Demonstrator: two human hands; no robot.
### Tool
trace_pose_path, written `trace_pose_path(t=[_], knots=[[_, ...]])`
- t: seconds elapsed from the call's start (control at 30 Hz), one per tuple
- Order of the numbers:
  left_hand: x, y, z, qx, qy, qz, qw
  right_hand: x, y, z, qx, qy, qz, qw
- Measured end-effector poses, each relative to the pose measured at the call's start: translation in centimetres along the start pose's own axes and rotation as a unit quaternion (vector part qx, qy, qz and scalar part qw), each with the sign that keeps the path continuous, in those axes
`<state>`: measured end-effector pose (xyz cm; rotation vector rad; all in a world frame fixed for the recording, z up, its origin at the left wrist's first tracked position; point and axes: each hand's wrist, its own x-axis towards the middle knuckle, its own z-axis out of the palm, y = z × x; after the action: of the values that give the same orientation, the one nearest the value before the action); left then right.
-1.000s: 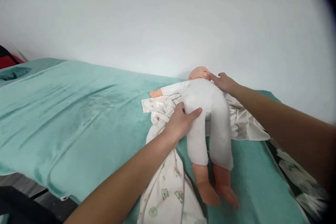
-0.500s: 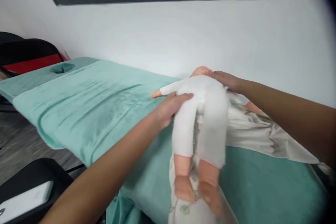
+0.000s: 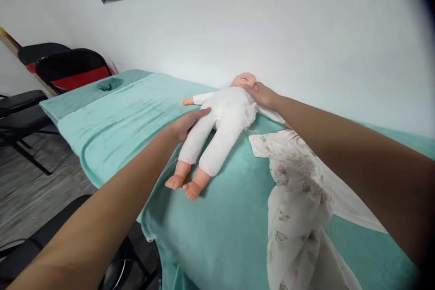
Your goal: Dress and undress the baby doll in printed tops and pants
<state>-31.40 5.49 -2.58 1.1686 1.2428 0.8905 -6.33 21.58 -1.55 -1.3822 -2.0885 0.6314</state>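
A baby doll point(image 3: 226, 111) with a white cloth body lies face up on the teal-covered bed, its bare feet toward me. My left hand point(image 3: 190, 123) holds the doll at its hip and upper thigh, thumb on top and the other fingers mostly hidden. At the doll's neck and shoulder, my right hand point(image 3: 261, 94) is closed round its side, next to the head. Beside the doll on the right lies a white baby garment point(image 3: 295, 176) printed with small animals, crumpled and partly covered by my right forearm.
The bed's teal cover point(image 3: 136, 108) runs along a white wall point(image 3: 190, 41). Black folding chairs point(image 3: 73, 65) stand past its far left end. Another black chair point(image 3: 44, 231) is near me at the lower left.
The doll, raised above the printed garment before, now rests on the bed to the left of it. Both my hands have moved left with it. The view has shifted too.
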Motion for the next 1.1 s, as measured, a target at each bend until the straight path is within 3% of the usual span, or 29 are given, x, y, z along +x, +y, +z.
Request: trace_pose_path(t=[0.07, 0.13, 0.2, 0.27, 0.33, 0.4, 0.43, 0.47, 0.53, 0.6, 0.7, 0.77, 0.87, 0.93, 1.03, 1.1], knots=[[-0.1, -0.5, 0.1, 0.063, 0.042, 0.012, 0.997, -0.8, 1.9, -1.0, -0.049, 0.009, 0.058, 0.997], [-0.7, -0.2, 0.7, 0.159, 0.156, 0.045, 0.974, -2.9, 4.6, -3.1, -0.118, -0.005, 0.121, 0.986], [-1.9, 0.7, 2.2, 0.262, 0.279, 0.131, 0.915, -6.2, 7.7, -5.9, -0.185, -0.024, 0.166, 0.968], [-3.9, 1.7, 5.0, 0.316, 0.317, 0.235, 0.863, -10.4, 10.6, -8.7, -0.266, -0.050, 0.187, 0.944], [-6.4, 2.1, 9.0, 0.309, 0.241, 0.281, 0.876, -15.0, 12.7, -11.3, -0.355, -0.094, 0.182, 0.912], [-8.7, 1.2, 13.6, 0.318, 0.081, 0.241, 0.913, -19.1, 13.7, -13.4, -0.369, -0.121, 0.165, 0.907], [-9.6, 0.4, 15.8, 0.338, 0.033, 0.226, 0.913, -20.7, 13.8, -14.2, -0.369, -0.134, 0.157, 0.906], [-10.3, -0.6, 18.0, 0.355, 0.038, 0.230, 0.905, -22.1, 13.6, -14.8, -0.368, -0.144, 0.152, 0.906], [-11.2, -2.4, 21.6, 0.382, 0.070, 0.255, 0.885, -24.1, 12.6, -15.9, -0.370, -0.155, 0.139, 0.906], [-11.7, -3.3, 24.3, 0.402, 0.057, 0.291, 0.866, -25.5, 10.9, -16.7, -0.366, -0.139, 0.115, 0.913], [-12.7, -2.1, 27.3, 0.402, -0.023, 0.381, 0.832, -27.4, 7.5, -18.2, -0.318, -0.079, 0.057, 0.943], [-13.4, -0.4, 28.9, 0.389, -0.035, 0.432, 0.813, -29.2, 4.7, -19.4, -0.241, -0.052, 0.006, 0.969], [-14.1, 2.3, 30.9, 0.379, 0.070, 0.466, 0.797, -32.9, 0.0, -21.2, -0.107, -0.058, -0.067, 0.990], [-14.3, 3.9, 31.7, 0.399, 0.150, 0.477, 0.769, -35.8, -2.9, -22.3, -0.060, -0.070, -0.083, 0.992], [-14.8, 5.9, 32.2, 0.471, 0.143, 0.467, 0.734, -40.2, -5.6, -24.1, -0.059, -0.077, -0.076, 0.992], [-15.5, 7.2, 32.3, 0.517, 0.127, 0.429, 0.730, -42.5, -5.7, -25.1, -0.097, -0.070, -0.027, 0.992]])
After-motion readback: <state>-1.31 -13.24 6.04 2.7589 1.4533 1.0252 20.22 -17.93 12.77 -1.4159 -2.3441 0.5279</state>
